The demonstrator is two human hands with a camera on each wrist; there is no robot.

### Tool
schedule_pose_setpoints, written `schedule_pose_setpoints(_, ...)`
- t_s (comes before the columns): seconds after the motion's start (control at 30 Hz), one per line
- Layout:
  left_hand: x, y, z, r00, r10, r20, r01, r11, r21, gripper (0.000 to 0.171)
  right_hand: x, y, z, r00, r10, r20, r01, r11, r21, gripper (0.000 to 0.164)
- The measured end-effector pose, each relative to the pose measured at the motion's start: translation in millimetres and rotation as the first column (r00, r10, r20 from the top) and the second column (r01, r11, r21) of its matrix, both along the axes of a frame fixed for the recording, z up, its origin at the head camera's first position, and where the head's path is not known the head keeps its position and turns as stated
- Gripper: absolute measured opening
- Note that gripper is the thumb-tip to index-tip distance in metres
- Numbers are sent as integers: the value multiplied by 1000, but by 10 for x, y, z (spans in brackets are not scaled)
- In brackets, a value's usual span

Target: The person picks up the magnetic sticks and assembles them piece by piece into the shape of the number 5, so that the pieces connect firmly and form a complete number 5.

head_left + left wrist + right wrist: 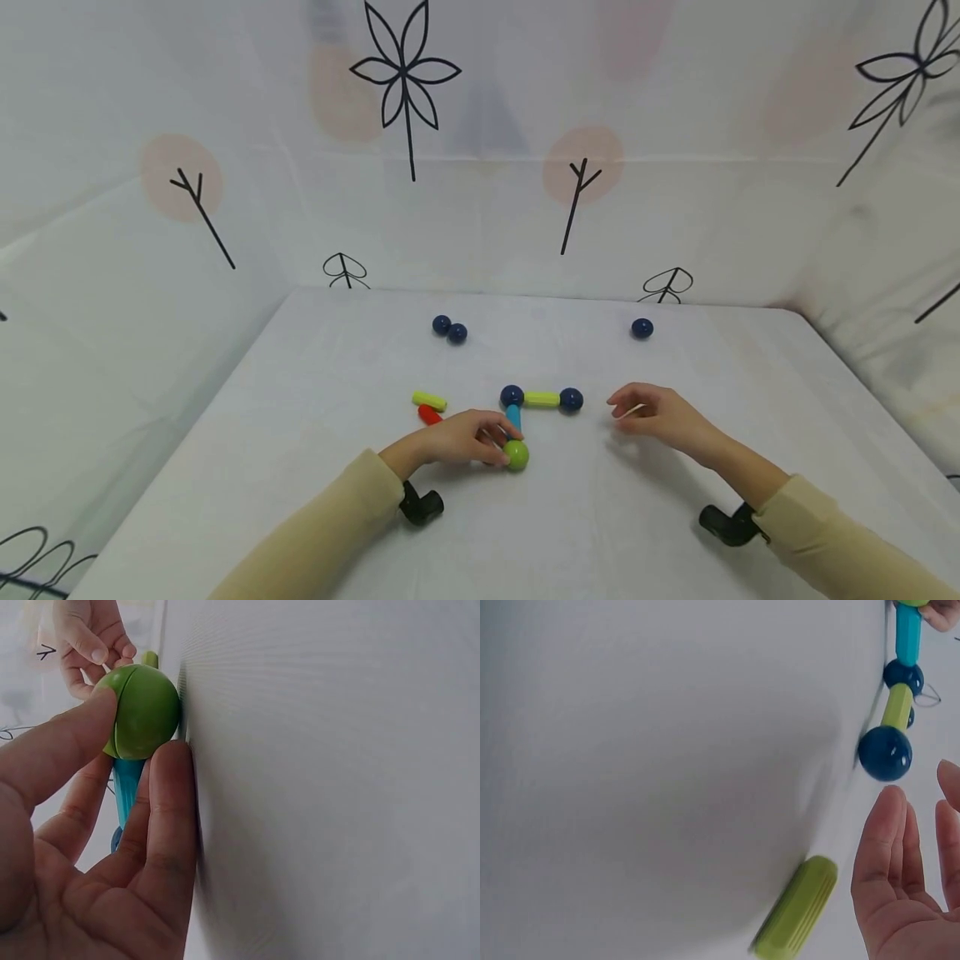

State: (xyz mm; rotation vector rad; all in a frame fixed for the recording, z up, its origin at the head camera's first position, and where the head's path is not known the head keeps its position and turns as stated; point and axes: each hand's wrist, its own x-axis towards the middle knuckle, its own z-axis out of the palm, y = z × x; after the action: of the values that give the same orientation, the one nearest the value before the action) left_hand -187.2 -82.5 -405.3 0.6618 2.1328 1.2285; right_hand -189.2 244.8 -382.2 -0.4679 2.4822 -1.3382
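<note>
A green ball (516, 455) sits at the near end of a joined L-shape. A blue stick (513, 420) links it to a dark blue ball (512, 396), and a yellow-green stick (542, 399) runs from there to another dark blue ball (572, 400). My left hand (468, 437) holds the green ball, thumb on one side and fingers along the other and the blue stick. Just right of the L-shape, my right hand (660, 414) hovers with relaxed fingers and nothing in them. Beside it in the right wrist view lies a loose green stick (796, 908).
Left of the L-shape lie a yellow-green stick (430, 401) and a red stick (429, 414), the latter partly behind my left hand. Farther back, two dark blue balls (457, 333) sit together, with a single one (642, 328) at right. A patterned cloth (480, 217) hangs behind the white table.
</note>
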Motion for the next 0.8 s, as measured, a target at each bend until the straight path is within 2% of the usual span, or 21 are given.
schedule_pose_setpoints(0.43,0,26,12,1000,27,4,-27,999,-17,29,-28,205,-11,997,-77,-33,79,995,65,35)
schedule_pose_setpoints(0.8,-5,26,7,1000,27,2,-27,1000,-15,28,-21,346,-61,991,-136,-21,137,983,119,36)
